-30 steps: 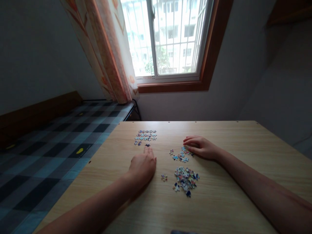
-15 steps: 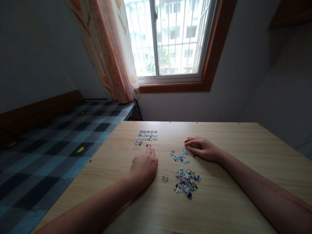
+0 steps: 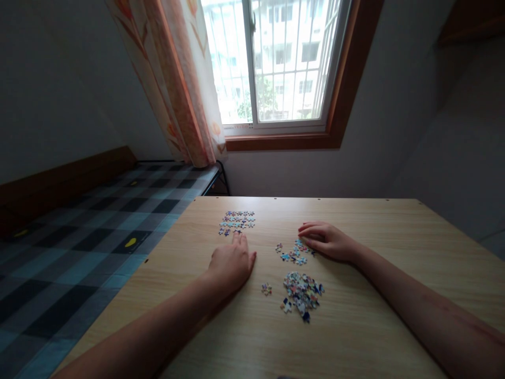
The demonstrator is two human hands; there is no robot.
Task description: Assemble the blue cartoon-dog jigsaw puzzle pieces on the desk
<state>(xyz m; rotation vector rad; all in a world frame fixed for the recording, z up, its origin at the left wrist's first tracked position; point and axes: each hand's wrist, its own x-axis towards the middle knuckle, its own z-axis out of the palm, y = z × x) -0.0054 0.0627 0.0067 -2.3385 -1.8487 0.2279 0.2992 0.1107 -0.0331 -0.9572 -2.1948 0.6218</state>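
My left hand [image 3: 232,261] lies low over the wooden table with its fingers stretched forward and the thumb apart. Its fingertips touch a dark jigsaw piece [image 3: 237,231], which lies flat at the end of the lowest row. Just beyond are rows of jigsaw pieces [image 3: 239,219] laid side by side. My right hand [image 3: 326,240] rests on the table with its fingers loosely bent and apart, and I see nothing held in it. Beside its fingertips is a small spread of loose pieces [image 3: 294,256], partly covered by the hand.
A heap of jigsaw pieces [image 3: 303,290] sits nearer to me on the table [image 3: 366,326]. A small cluster of pieces [image 3: 266,289] lies left of it. Beyond the table's left edge is a bed with a checked cover [image 3: 98,231]. A curtain [image 3: 173,79] hangs by the barred window [image 3: 288,68].
My left hand has slid a little to the left and away from me, and the dark jigsaw piece under its fingertips has shifted left towards its row. My right hand stays put.
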